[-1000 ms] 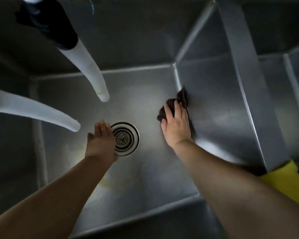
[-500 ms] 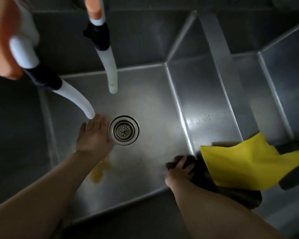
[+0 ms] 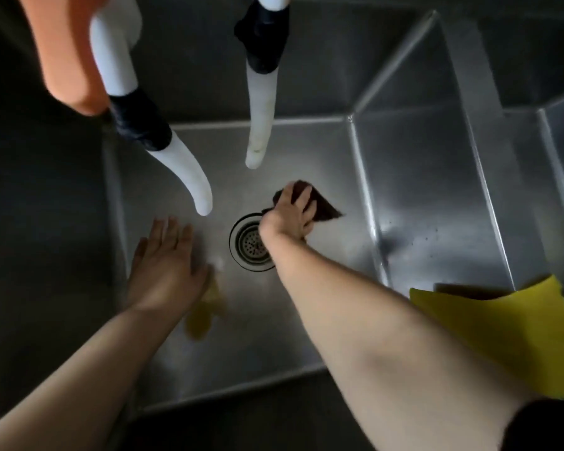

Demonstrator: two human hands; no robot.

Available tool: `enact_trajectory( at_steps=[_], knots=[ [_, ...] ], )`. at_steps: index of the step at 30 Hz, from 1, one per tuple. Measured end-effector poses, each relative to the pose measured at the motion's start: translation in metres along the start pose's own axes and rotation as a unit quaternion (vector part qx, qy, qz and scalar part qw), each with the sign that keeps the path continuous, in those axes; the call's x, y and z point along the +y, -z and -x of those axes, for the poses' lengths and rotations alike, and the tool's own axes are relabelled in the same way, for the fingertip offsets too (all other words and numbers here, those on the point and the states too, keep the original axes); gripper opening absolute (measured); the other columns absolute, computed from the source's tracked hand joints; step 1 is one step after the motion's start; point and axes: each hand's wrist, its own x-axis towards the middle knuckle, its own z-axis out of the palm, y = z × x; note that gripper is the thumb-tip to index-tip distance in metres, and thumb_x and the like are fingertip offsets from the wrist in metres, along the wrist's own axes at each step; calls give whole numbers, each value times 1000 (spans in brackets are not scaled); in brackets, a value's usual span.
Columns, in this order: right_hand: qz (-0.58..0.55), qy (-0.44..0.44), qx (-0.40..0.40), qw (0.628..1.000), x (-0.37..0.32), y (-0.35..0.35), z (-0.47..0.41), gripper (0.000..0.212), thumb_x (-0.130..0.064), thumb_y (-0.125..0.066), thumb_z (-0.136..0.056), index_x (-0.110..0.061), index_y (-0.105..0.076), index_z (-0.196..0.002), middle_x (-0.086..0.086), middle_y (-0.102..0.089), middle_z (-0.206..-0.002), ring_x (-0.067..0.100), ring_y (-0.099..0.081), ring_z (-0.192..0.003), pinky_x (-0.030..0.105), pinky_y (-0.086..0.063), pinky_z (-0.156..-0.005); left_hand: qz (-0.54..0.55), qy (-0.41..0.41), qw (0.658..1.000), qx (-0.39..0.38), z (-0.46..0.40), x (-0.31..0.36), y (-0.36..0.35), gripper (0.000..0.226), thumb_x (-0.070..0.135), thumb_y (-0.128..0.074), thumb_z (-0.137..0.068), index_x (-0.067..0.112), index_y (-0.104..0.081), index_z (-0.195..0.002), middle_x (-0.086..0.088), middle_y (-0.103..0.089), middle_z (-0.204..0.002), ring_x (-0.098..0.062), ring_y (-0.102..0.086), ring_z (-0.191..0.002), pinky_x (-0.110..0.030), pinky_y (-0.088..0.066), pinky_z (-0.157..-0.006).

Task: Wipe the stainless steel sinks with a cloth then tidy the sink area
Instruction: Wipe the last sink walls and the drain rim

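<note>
I look down into a deep stainless steel sink (image 3: 306,320) with a round drain (image 3: 249,244) in its floor. My right hand (image 3: 290,216) grips a dark brown cloth (image 3: 323,208) and presses it on the sink floor just right of and behind the drain. My left hand (image 3: 166,265) lies flat with fingers spread on the floor left of the drain. A yellowish stain (image 3: 205,314) shows on the steel beside my left wrist.
Two white hoses, the left hose (image 3: 189,174) and the middle hose (image 3: 261,112), hang into the sink with black collars. An orange object (image 3: 66,53) is blurred at top left. A yellow cloth (image 3: 502,330) lies over the divider (image 3: 489,157) to a second basin at the right.
My right hand moved with the brown cloth from the right wall to the near right corner, then forward to beside the drain. My left hand stayed flat left of the drain.
</note>
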Motion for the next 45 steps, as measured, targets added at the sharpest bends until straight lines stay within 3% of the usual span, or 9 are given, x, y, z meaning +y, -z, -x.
enact_trajectory(
  at_steps=[9, 14, 18, 20, 25, 28, 34, 41, 45],
  knots=[
    [237, 320, -43, 917, 121, 32, 14, 72, -18, -44, -90, -36, -6, -149, -3, 9, -158, 23, 15, -143, 47, -10, -117, -1, 1, 1000, 30, 17, 4, 6, 67, 39, -44, -92, 12, -22, -149, -10, -7, -159, -23, 4, -146, -39, -4, -118],
    [392, 515, -177, 741, 193, 32, 58, 67, -30, -43, -94, -36, -3, -148, -4, 25, -153, 21, 38, -135, 45, 22, -108, -29, -16, 998, 47, 32, 9, 16, 67, 39, -48, -88, 12, -29, -146, -9, -9, -159, -21, 5, -147, -40, -3, -118],
    [419, 621, -196, 633, 190, 40, 45, 65, -33, -56, -89, -31, -26, -146, 2, -10, -158, 25, 8, -144, 47, 7, -112, -44, -31, 994, 97, 48, -2, 35, 64, 33, -57, -85, 11, -38, -142, -8, -16, -158, -20, 0, -147, -41, -2, -117],
    [425, 634, -140, 631, 173, 42, 30, 65, -34, -63, -85, -30, -35, -143, 5, -25, -155, 28, -14, -143, 47, -10, -114, -76, -57, 987, 128, 58, -11, 47, 61, 27, -64, -81, 5, -47, -135, -13, -28, -153, -25, -13, -146, -46, -10, -117],
    [379, 505, -58, 773, 132, 39, -6, 65, -38, -41, -95, -33, -6, -150, 4, 5, -159, 25, 14, -144, 36, 7, -115, -162, -103, 966, 176, 75, -34, 74, 55, 18, -71, -74, -5, -58, -122, -24, -48, -138, -37, -37, -135, -54, -23, -111],
    [349, 467, -60, 811, 129, 32, 6, 64, -34, -40, -95, -33, -7, -150, 4, 6, -159, 26, 14, -144, 42, 2, -118, -201, -133, 950, 199, 82, -53, 85, 50, 26, -45, -81, -3, -61, -117, -23, -55, -130, -37, -45, -129, -54, -25, -109],
    [356, 692, -129, 615, 175, 14, 66, 66, -31, -69, -76, -31, -46, -137, 4, -38, -148, 32, -32, -137, 51, -23, -108, -198, -190, 939, 208, 78, -92, 97, 43, 28, -40, -81, 5, -70, -103, -15, -68, -111, -30, -55, -121, -43, -30, -110],
    [393, 794, -194, 422, 147, 3, 50, 58, -41, -59, -85, -31, -42, -140, 0, -35, -150, 24, -26, -141, 45, -20, -115, -174, -242, 932, 207, 75, -97, 95, 31, 27, -43, -83, 19, -72, -90, -2, -72, -91, -25, -62, -102, -41, -38, -92],
    [348, 795, -172, 467, 103, -10, 36, 55, -33, -66, -84, -26, -49, -136, 5, -43, -145, 29, -35, -136, 46, -32, -110, -160, -242, 936, 198, 75, -98, 96, 34, 29, -39, -85, 23, -73, -91, 1, -72, -89, -23, -64, -99, -40, -38, -90]
  ],
)
